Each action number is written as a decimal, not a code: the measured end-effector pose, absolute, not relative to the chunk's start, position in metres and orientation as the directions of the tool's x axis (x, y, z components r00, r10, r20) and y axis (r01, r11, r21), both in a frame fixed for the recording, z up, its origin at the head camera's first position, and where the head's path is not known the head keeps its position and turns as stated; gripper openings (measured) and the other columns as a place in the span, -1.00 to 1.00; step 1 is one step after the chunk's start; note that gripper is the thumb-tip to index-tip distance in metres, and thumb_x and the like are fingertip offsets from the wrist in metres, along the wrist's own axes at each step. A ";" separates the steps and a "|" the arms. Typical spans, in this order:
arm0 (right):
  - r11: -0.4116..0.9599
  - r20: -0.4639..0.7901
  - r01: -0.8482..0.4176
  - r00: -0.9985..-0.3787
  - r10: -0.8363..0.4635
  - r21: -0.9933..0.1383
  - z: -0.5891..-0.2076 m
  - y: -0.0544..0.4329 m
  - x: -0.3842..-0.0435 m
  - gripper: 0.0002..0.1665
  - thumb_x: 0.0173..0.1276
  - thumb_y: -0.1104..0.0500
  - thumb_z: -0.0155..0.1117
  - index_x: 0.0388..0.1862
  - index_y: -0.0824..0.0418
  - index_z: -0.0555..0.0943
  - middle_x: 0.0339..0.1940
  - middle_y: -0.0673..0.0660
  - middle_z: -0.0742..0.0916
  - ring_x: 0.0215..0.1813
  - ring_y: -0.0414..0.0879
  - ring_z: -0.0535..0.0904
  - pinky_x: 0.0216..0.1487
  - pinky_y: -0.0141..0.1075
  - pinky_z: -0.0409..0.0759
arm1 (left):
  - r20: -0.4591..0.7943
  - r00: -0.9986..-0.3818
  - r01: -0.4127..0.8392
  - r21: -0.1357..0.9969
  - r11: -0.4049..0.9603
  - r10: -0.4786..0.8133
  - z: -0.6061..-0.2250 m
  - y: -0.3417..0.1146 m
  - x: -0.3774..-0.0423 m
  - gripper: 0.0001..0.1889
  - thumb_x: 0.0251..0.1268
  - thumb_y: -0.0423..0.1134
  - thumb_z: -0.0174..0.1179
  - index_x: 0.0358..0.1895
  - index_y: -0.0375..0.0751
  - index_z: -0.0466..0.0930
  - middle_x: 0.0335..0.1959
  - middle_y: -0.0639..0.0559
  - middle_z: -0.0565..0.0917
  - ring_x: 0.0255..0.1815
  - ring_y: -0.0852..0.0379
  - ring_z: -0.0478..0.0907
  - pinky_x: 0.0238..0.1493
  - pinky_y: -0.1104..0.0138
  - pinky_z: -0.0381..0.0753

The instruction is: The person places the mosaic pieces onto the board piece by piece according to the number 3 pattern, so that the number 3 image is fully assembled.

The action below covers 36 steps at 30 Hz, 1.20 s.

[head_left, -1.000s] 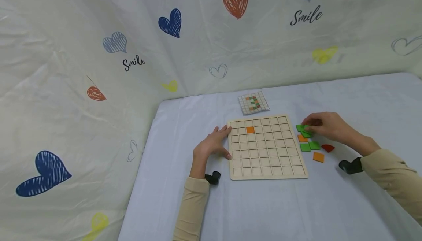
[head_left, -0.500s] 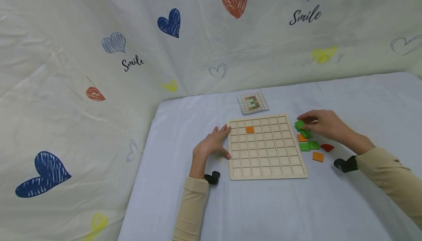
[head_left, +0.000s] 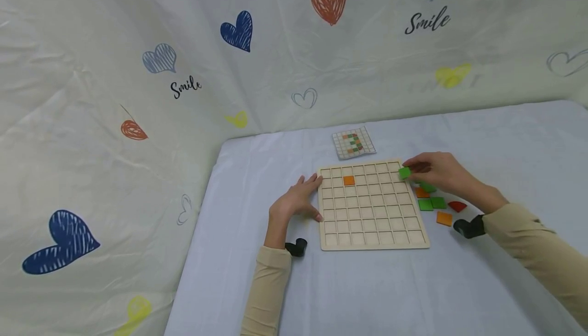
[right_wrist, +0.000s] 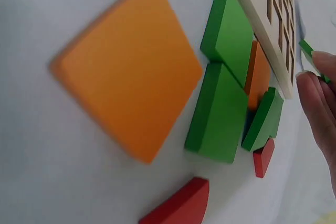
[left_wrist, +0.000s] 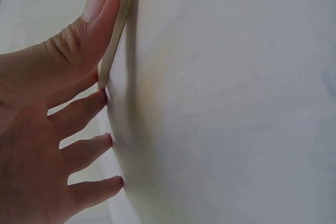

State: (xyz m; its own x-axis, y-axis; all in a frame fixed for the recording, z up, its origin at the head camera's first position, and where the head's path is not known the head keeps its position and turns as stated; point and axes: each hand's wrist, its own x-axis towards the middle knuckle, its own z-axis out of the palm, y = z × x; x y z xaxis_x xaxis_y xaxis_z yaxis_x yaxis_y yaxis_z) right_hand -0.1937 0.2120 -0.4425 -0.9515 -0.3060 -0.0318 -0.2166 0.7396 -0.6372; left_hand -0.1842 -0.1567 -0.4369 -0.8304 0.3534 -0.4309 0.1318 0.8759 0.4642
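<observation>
- The pinched green tile (head_left: 404, 173) was at the far right corner of the grid board (head_left: 367, 213); whether it touched the board could not be told.
- The right hand (head_left: 436, 170), beside that corner of the board, had thumb and fingertips closed down to the tile, pinching it.
- The left hand (head_left: 296, 200) lay at the board's left edge, fingers spread wide and fairly straight, gripping nothing, the thumb touching the edge.
- A seated orange tile (head_left: 349, 180) occupied a cell toward the board's far left corner.
- Just right of the board lay two green tiles (head_left: 425, 205), side by side, with a second orange tile (head_left: 421, 192) and a further green tile (head_left: 428, 187) behind them.
- Farther right of the board were a loose orange tile (head_left: 444, 218) and a red piece (head_left: 457, 206).
- Beyond the board's far edge lay a pattern card (head_left: 353, 143).
- White cloth (head_left: 367, 290) spread under the board; a heart-printed curtain (head_left: 275, 70) hung behind it.
</observation>
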 end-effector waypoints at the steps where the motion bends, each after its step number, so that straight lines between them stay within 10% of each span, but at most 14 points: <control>1: 0.737 -0.027 -0.223 -0.950 -0.310 -0.638 -0.443 0.210 -0.194 -0.55 0.33 0.21 0.47 0.12 0.43 0.69 -0.05 0.35 0.78 -0.05 0.20 0.73 -0.04 -0.05 0.73 | -0.434 -0.830 0.128 0.464 0.876 0.351 -0.437 -0.157 -0.184 0.19 0.00 -0.15 0.63 0.68 0.10 0.03 0.72 0.22 -0.05 0.75 -0.02 -0.26 0.63 -0.17 0.08; 7: 0.732 -0.031 -0.218 -0.950 -0.310 -0.646 -0.446 0.200 -0.198 -0.58 0.31 0.21 0.49 0.09 0.39 0.71 -0.01 0.33 0.78 -0.07 0.11 0.72 -0.19 -0.38 0.65 | -0.436 -0.830 0.123 0.466 0.876 0.348 -0.436 -0.157 -0.184 0.19 0.00 -0.16 0.63 0.68 0.11 0.03 0.72 0.22 -0.05 0.75 -0.02 -0.26 0.62 -0.18 0.07; 21: 0.724 -0.045 -0.224 -0.942 -0.333 -0.652 -0.446 0.179 -0.205 -0.53 0.30 0.15 0.52 0.11 0.40 0.70 0.02 0.36 0.77 -0.04 0.14 0.72 0.06 0.09 0.68 | -0.436 -0.827 0.123 0.477 0.870 0.356 -0.435 -0.157 -0.185 0.18 0.00 -0.18 0.63 0.68 0.08 0.04 0.72 0.19 -0.05 0.74 -0.05 -0.27 0.62 -0.21 0.06; 36: 0.698 -0.045 -0.261 -0.921 -0.387 -0.667 -0.453 0.156 -0.216 -0.61 0.32 0.18 0.50 0.07 0.34 0.74 -0.10 0.20 0.81 -0.10 0.02 0.70 -0.01 -0.08 0.66 | -0.438 -0.829 0.117 0.473 0.873 0.348 -0.435 -0.156 -0.185 0.19 -0.01 -0.18 0.63 0.68 0.09 0.03 0.72 0.21 -0.05 0.74 -0.03 -0.27 0.62 -0.20 0.07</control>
State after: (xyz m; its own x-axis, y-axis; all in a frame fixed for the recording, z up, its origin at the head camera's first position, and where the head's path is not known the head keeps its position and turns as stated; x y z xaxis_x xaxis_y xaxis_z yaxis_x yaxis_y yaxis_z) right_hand -0.2160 0.1564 -0.4530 -0.9210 -0.3869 -0.0450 -0.2605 0.6977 -0.6673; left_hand -0.1849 -0.1560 -0.4349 -0.8291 0.3480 -0.4376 0.1170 0.8733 0.4729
